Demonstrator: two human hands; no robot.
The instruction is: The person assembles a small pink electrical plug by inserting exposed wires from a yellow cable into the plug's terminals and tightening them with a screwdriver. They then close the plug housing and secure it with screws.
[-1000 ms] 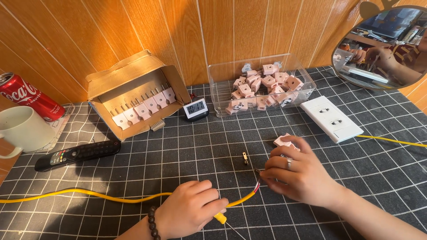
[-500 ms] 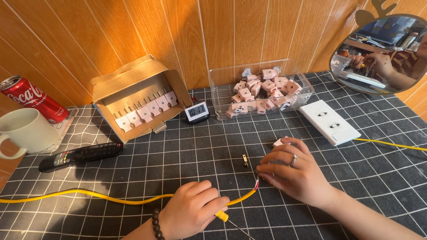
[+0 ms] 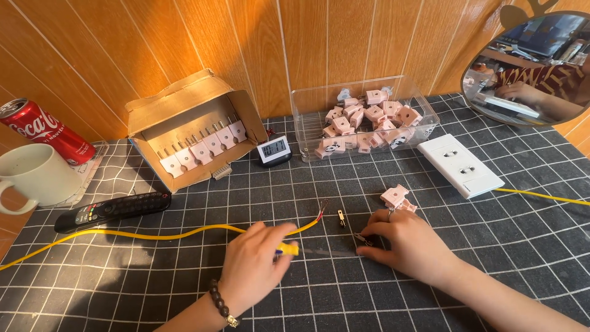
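My left hand (image 3: 255, 267) grips a screwdriver with a yellow handle (image 3: 287, 249); its thin blade points right, toward my right hand (image 3: 405, 246). My right fingertips pinch a small metal part (image 3: 362, 238) against the checked mat. A yellow cable (image 3: 153, 235) runs in from the left, and its stripped red end (image 3: 322, 211) lies loose just above the screwdriver. A small brass piece (image 3: 341, 216) sits beside that end. A pink plug body (image 3: 396, 197) rests just beyond my right knuckles.
At the back stand an open cardboard box (image 3: 190, 117) of plug parts, a small digital clock (image 3: 273, 149) and a clear tub (image 3: 307, 123) of pink plugs. A white socket plate (image 3: 461, 165) lies right; a remote (image 3: 114, 210), mug (image 3: 27, 178) and red can (image 3: 46, 132) left. A mirror (image 3: 534, 67) hangs far right.
My right hand has let go of the cable's stripped end, which now lies free on the mat. It now pinches a small metal part, and the screwdriver tip points at it.
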